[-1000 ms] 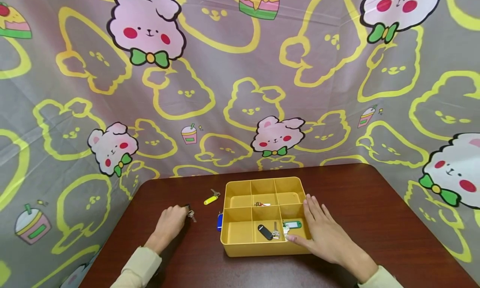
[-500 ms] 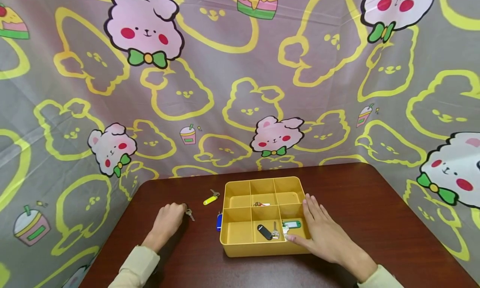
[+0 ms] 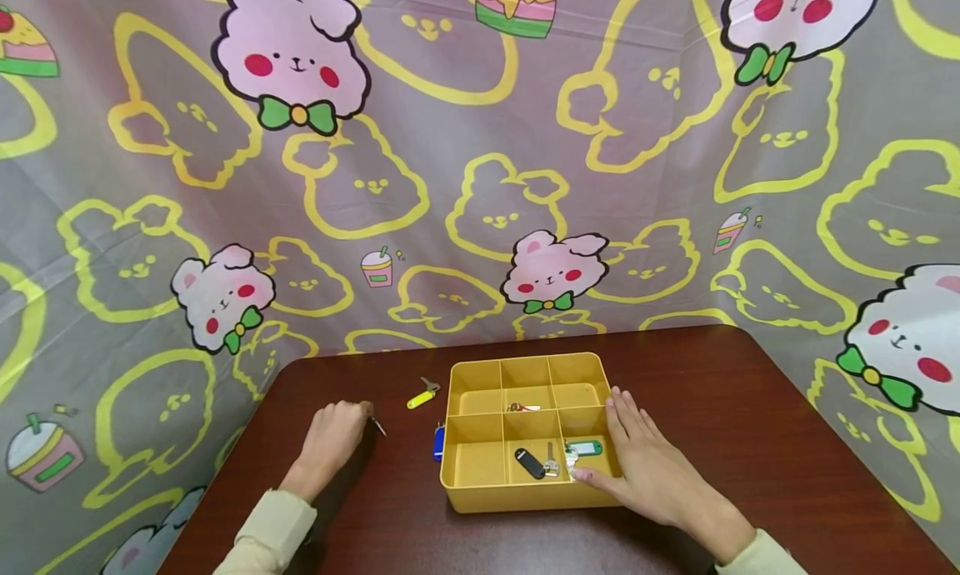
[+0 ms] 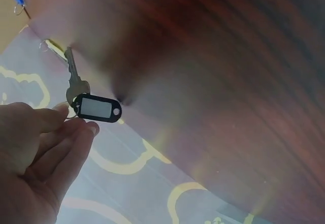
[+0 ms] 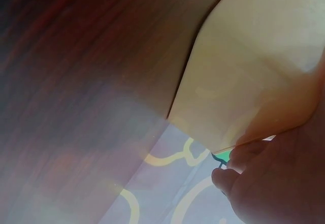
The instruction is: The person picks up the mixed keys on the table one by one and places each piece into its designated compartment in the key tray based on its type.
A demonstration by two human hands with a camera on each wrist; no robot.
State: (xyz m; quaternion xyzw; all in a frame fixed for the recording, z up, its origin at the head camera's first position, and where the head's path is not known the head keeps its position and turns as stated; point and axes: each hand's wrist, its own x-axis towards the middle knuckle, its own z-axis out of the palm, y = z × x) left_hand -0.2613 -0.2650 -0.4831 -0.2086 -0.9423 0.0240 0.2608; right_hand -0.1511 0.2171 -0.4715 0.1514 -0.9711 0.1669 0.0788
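Note:
At the left of the table, my left hand (image 3: 330, 442) pinches the ring of a key with a black tag. The left wrist view shows the key (image 4: 75, 82) and the black key tag (image 4: 99, 108) with its white label sticking out beyond the fingertips. My right hand (image 3: 663, 479) lies with straight fingers along the right rim of a yellow six-compartment box (image 3: 532, 500), thumb over the front right compartment. Inside are a key with a black tag (image 3: 529, 463), one with a green tag (image 3: 587, 448), and a red-and-white tagged one (image 3: 528, 408) in the back middle compartment.
A key with a yellow tag (image 3: 422, 399) lies on the dark wooden table (image 3: 390, 508) left of the box. A blue tag (image 3: 438, 443) sits against the box's left outer wall. A patterned cloth (image 3: 420, 183) hangs behind and beside the table.
My left hand has shifted slightly left with the key, which has turned to show its narrow edge. The right hand and the box have stayed in place.

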